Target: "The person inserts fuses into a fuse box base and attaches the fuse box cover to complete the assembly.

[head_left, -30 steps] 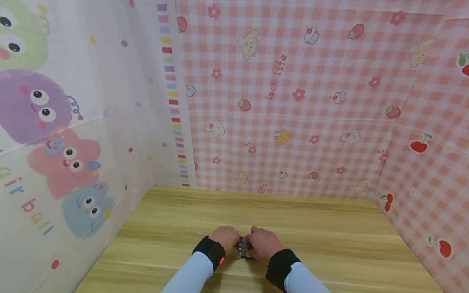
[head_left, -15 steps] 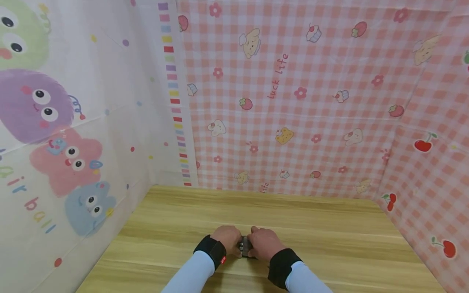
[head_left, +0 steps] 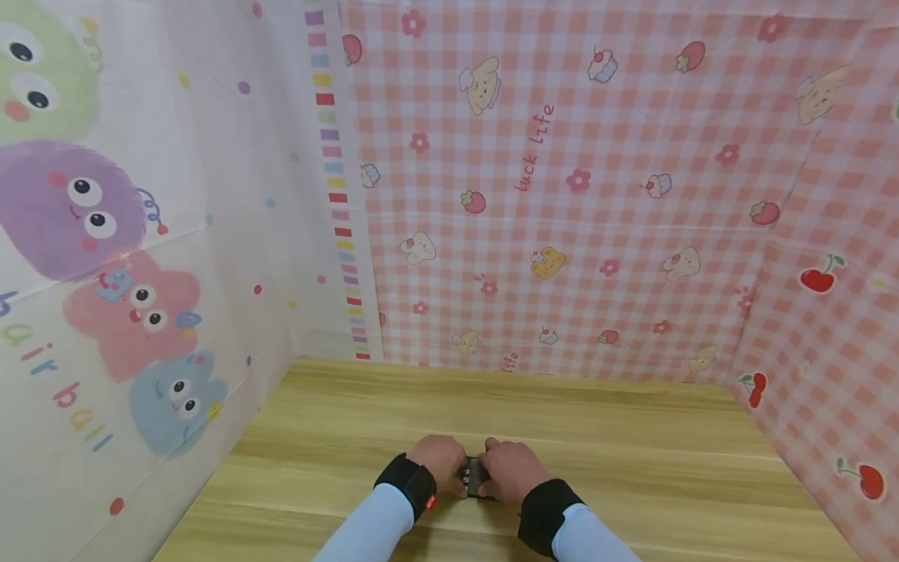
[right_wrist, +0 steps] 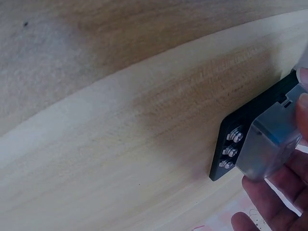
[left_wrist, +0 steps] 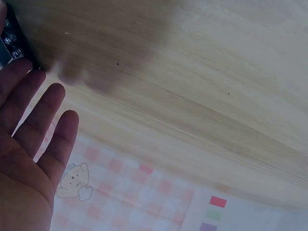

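A small electrical block (head_left: 475,476) with a black base lies low over the wooden table between the two hands. In the right wrist view, a translucent cover (right_wrist: 267,144) sits on its base, and a row of metal screw terminals (right_wrist: 231,150) lines one end. The left hand (head_left: 438,460) holds the block's left end, thumb on the near side and fingers on the far side. Screw terminals at that end show by the left fingertips (left_wrist: 23,65). The right hand (head_left: 515,470) grips the cover between thumb and fingers, largely hiding the block's right part in the head view.
The wood-grain table (head_left: 337,437) runs back to a pink checked cloth wall (head_left: 604,234). A pale cartoon-print cloth (head_left: 274,257) hangs at the left, and a cherry-print cloth (head_left: 829,351) borders the right side.
The head view has shifted slightly, moving the whole scene a little to the right in the frame. Both hands keep their hold on the block with hardly any other visible movement.
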Available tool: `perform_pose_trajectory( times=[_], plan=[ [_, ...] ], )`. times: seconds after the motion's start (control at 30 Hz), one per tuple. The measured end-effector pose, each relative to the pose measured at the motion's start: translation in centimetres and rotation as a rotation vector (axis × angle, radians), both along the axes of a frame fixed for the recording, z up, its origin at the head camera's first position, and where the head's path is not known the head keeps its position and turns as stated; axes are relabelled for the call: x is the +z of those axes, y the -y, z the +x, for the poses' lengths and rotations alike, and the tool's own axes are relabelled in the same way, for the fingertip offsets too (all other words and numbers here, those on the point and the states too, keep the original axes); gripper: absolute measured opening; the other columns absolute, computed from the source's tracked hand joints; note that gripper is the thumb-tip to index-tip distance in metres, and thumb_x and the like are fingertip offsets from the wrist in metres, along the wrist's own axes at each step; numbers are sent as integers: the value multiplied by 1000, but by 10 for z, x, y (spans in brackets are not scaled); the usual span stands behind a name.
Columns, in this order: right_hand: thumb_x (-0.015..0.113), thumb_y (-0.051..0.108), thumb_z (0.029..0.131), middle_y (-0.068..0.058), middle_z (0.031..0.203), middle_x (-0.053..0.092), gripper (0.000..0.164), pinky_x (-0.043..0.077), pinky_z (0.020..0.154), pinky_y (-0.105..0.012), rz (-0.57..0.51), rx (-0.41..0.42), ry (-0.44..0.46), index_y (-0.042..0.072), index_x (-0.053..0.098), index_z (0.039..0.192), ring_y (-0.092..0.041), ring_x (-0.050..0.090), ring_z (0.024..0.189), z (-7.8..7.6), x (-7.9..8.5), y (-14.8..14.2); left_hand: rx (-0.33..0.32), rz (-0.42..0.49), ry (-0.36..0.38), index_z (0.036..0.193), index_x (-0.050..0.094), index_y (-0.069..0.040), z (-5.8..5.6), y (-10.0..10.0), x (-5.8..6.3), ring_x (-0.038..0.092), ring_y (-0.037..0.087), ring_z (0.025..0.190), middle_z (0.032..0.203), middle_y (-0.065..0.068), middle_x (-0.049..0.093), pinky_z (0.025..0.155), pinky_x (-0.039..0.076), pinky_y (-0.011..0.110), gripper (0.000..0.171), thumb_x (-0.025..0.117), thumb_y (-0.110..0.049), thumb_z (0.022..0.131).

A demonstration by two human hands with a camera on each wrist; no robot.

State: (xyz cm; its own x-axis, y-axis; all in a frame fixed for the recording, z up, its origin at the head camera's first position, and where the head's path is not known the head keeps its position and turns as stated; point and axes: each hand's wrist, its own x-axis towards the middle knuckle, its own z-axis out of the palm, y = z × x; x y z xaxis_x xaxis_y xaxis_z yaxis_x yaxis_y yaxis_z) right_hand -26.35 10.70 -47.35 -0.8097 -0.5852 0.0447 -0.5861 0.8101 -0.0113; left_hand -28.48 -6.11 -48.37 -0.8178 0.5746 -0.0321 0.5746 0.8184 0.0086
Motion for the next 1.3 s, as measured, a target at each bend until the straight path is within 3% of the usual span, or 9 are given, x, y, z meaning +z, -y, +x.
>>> perform_pose_trajectory(
  times=[0.17, 0.43, 0.7, 1.0, 1.3],
  plan=[
    [84, 34, 76, 3, 78, 49, 30, 43, 60, -31, -19, 19, -22, 12, 73, 94, -11, 50, 64, 0, 0, -3, -5, 7, -1, 69, 68, -19, 2, 0, 2, 43, 8, 59, 60, -12, 50, 59, 38, 25, 28, 88, -38, 72],
    [83, 34, 78, 4, 80, 49, 33, 43, 60, -31, -29, 15, 12, 13, 74, 101, -10, 49, 64, -2, 0, -6, -14, 26, -18, 67, 68, -18, 7, -2, 8, 43, 8, 57, 60, -11, 51, 57, 38, 25, 28, 89, -36, 71],
    [83, 33, 79, 3, 83, 50, 34, 43, 62, -31, -35, 1, 54, 12, 73, 105, -11, 49, 67, -3, 2, -6, 6, 1, -16, 70, 69, -18, 3, -4, 3, 43, 8, 59, 62, -11, 51, 59, 37, 25, 28, 89, -38, 71],
    [79, 35, 83, 0, 88, 50, 39, 45, 66, -33, -16, -47, 68, 11, 71, 113, -14, 50, 72, -2, -2, -3, -14, -12, -29, 73, 69, -18, 2, -2, 8, 45, 7, 60, 64, -11, 52, 60, 40, 25, 28, 89, -37, 71],
    [81, 35, 82, -1, 86, 52, 36, 47, 66, -37, 9, -48, 46, 14, 72, 109, -17, 55, 75, 2, 0, -1, -9, 8, -38, 64, 63, -18, 5, -3, 5, 43, 7, 57, 60, -12, 50, 56, 38, 26, 32, 91, -34, 67]
  ],
)
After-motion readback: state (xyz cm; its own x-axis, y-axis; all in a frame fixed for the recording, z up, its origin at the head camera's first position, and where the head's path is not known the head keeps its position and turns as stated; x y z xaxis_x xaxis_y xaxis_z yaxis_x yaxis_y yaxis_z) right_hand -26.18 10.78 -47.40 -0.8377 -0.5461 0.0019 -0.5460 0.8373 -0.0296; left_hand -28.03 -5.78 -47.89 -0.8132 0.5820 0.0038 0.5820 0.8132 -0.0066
